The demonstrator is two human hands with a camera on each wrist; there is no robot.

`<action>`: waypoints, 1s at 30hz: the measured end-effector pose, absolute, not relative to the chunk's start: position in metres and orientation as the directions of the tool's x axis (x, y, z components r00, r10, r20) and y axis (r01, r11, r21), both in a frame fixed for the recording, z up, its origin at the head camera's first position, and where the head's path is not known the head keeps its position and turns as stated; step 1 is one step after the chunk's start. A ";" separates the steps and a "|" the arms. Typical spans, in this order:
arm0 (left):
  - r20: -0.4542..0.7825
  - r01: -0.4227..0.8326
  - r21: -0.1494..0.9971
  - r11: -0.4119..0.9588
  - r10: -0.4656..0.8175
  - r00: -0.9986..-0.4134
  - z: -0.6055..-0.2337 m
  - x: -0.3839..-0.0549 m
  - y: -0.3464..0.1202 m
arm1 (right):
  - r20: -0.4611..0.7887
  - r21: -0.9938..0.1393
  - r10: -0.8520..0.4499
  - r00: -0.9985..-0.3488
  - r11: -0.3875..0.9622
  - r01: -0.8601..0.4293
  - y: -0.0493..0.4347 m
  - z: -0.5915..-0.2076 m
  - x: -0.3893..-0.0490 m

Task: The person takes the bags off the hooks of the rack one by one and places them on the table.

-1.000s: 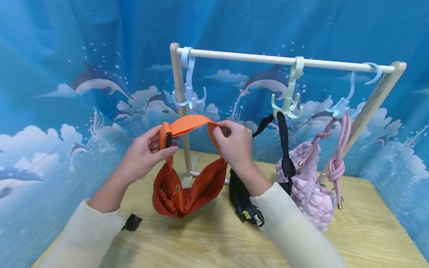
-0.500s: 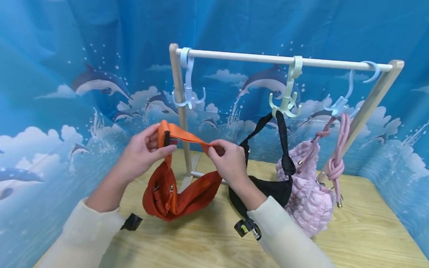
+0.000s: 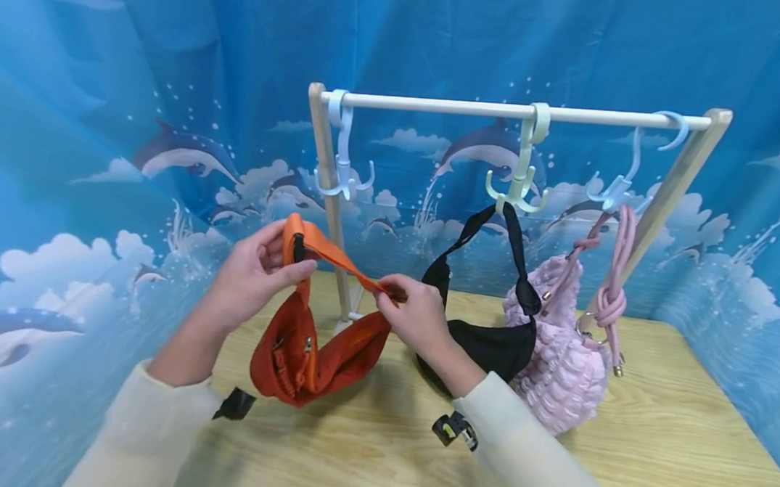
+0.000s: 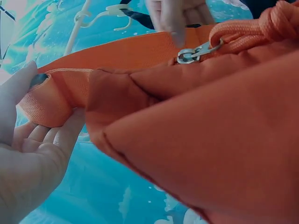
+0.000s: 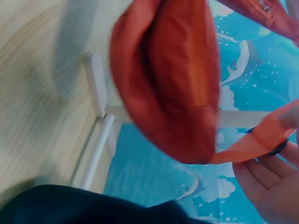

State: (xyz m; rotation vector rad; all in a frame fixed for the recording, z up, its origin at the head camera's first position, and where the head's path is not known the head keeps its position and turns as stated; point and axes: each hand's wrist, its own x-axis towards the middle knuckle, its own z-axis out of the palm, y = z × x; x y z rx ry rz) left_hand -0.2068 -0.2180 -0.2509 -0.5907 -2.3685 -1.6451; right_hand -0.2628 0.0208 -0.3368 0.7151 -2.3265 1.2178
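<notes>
Orange zip shoulder bag (image 3: 281,348) is held up in front of the wooden rack's (image 3: 435,105) left post, over the left half of the worktop (image 3: 669,430), towards its far edge. Whether its underside touches the wood, I cannot tell.

Hands: apart, both clamped on the bag's orange webbing strap (image 3: 337,256). Left hand (image 3: 247,281) has thumb and curled fingers about the strap's left bend, just beside a black buckle (image 3: 299,247). Right hand (image 3: 419,314) pinches the strap low, near the bag's right end. Strap slopes down from left to right between them. Close up from the left wrist: metal zip slider (image 4: 187,56) with a knotted orange cord (image 4: 271,23). Both sleeves (image 3: 160,422) off-white.

On the rack's rail, left to right: pale blue hook (image 3: 344,172); pale green hook (image 3: 522,177) bearing a black shoulder bag's (image 3: 499,350) strap; second pale blue hook (image 3: 617,189), tilted, bearing a puffy pink bag (image 3: 561,374) by its knotted handle (image 3: 612,304). Black bag sits just beside the pink one. Dolphin-print curtain (image 3: 106,151) beyond the worktop's far edge.
</notes>
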 end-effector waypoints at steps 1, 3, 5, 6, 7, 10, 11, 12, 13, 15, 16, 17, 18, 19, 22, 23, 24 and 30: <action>0.389 0.437 0.850 0.294 0.209 -0.897 -0.249 -0.207 -0.218 | 0.558 -0.638 -0.262 -0.788 0.473 -0.608 0.023 -0.339 -0.264; 0.405 0.450 0.848 0.281 0.204 -0.891 -0.246 -0.206 -0.219 | 0.523 -0.663 -0.286 -0.803 0.454 -0.595 0.027 -0.343 -0.268; 0.423 0.463 0.846 0.262 0.196 -0.885 -0.243 -0.206 -0.220 | 0.493 -0.679 -0.311 -0.812 0.446 -0.583 0.032 -0.348 -0.271; 0.428 0.465 0.848 0.254 0.189 -0.884 -0.241 -0.206 -0.221 | 0.475 -0.688 -0.325 -0.818 0.442 -0.575 0.034 -0.351 -0.273; 0.434 0.469 0.848 0.247 0.184 -0.882 -0.240 -0.205 -0.222 | 0.456 -0.701 -0.338 -0.824 0.434 -0.566 0.036 -0.353 -0.274; 0.440 0.470 0.849 0.242 0.167 -0.882 -0.237 -0.204 -0.225 | 0.387 -0.748 -0.388 -0.836 0.399 -0.531 0.043 -0.357 -0.273; 0.437 0.465 0.851 0.243 0.163 -0.885 -0.236 -0.204 -0.227 | 0.359 -0.762 -0.412 -0.837 0.389 -0.518 0.046 -0.357 -0.272; 0.431 0.459 0.854 0.247 0.161 -0.888 -0.235 -0.204 -0.228 | 0.336 -0.770 -0.438 -0.834 0.383 -0.511 0.049 -0.357 -0.271; 0.428 0.455 0.854 0.253 0.158 -0.890 -0.235 -0.204 -0.229 | 0.317 -0.775 -0.464 -0.827 0.376 -0.508 0.052 -0.355 -0.269; 0.420 0.445 0.854 0.270 0.147 -0.896 -0.234 -0.203 -0.232 | 0.297 -0.761 -0.526 -0.797 0.374 -0.530 0.057 -0.352 -0.266; 0.415 0.437 0.858 0.269 0.139 -0.899 -0.235 -0.203 -0.233 | 0.290 -0.756 -0.554 -0.781 0.368 -0.541 0.060 -0.350 -0.264; 0.412 0.433 0.862 0.264 0.134 -0.901 -0.235 -0.203 -0.235 | 0.287 -0.747 -0.579 -0.764 0.364 -0.556 0.063 -0.348 -0.262; 0.408 0.427 0.865 0.263 0.126 -0.904 -0.235 -0.203 -0.236 | 0.284 -0.740 -0.598 -0.749 0.360 -0.568 0.065 -0.346 -0.261; 0.401 0.419 0.869 0.263 0.120 -0.908 -0.236 -0.203 -0.237 | 0.281 -0.736 -0.615 -0.737 0.355 -0.576 0.066 -0.344 -0.260; 0.363 0.378 0.878 0.293 0.107 -0.926 -0.238 -0.205 -0.241 | 0.255 -0.749 -0.632 -0.732 0.349 -0.563 0.071 -0.341 -0.258; 0.349 0.364 0.879 0.309 0.105 -0.931 -0.239 -0.205 -0.242 | 0.245 -0.757 -0.629 -0.738 0.351 -0.551 0.072 -0.340 -0.258; 0.335 0.349 0.879 0.325 0.101 -0.937 -0.240 -0.206 -0.242 | 0.237 -0.767 -0.622 -0.746 0.352 -0.537 0.074 -0.339 -0.257; 0.271 0.295 0.905 0.307 0.121 -0.955 -0.252 -0.216 -0.249 | 0.194 -0.839 -0.592 -0.782 0.313 -0.445 0.079 -0.336 -0.257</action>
